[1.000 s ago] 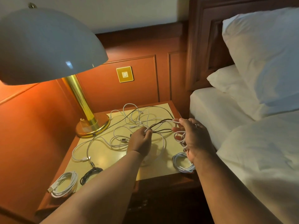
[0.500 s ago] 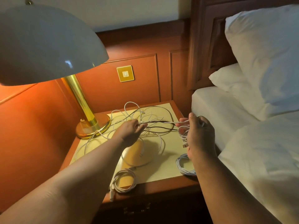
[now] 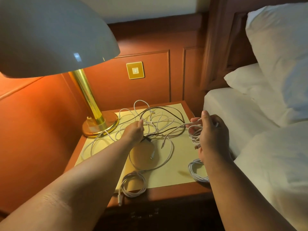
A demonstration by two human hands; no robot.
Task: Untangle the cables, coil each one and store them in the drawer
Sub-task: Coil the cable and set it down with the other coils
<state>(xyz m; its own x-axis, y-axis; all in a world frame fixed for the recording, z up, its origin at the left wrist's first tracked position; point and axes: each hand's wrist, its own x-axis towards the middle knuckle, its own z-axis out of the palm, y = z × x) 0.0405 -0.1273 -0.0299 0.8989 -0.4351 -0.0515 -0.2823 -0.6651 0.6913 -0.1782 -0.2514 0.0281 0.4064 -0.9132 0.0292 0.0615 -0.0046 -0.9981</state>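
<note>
A tangle of white and dark cables [image 3: 158, 125] lies spread over the nightstand top [image 3: 181, 164]. My left hand [image 3: 135, 132] reaches into the tangle, fingers loosely extended over the strands; I cannot see a firm grip. My right hand [image 3: 211, 132] is raised at the right edge and holds a partly wound white cable loop [image 3: 195, 134], with a strand running from it back to the tangle. A coiled white cable [image 3: 133, 184] lies at the front edge, its plug hanging over. Another white coil [image 3: 196, 170] sits at the front right, partly behind my right forearm.
A brass lamp base [image 3: 100, 124] stands at the back left of the nightstand, its large shade [image 3: 50, 35] overhanging the near left. A bed with white sheets [image 3: 241, 110] and pillows [image 3: 280, 47] adjoins on the right. The drawer front below is dark and barely visible.
My left hand let go of the strand it pinched and moved left and back over the tangle. My right hand rose slightly with its loop. The camera shifted.
</note>
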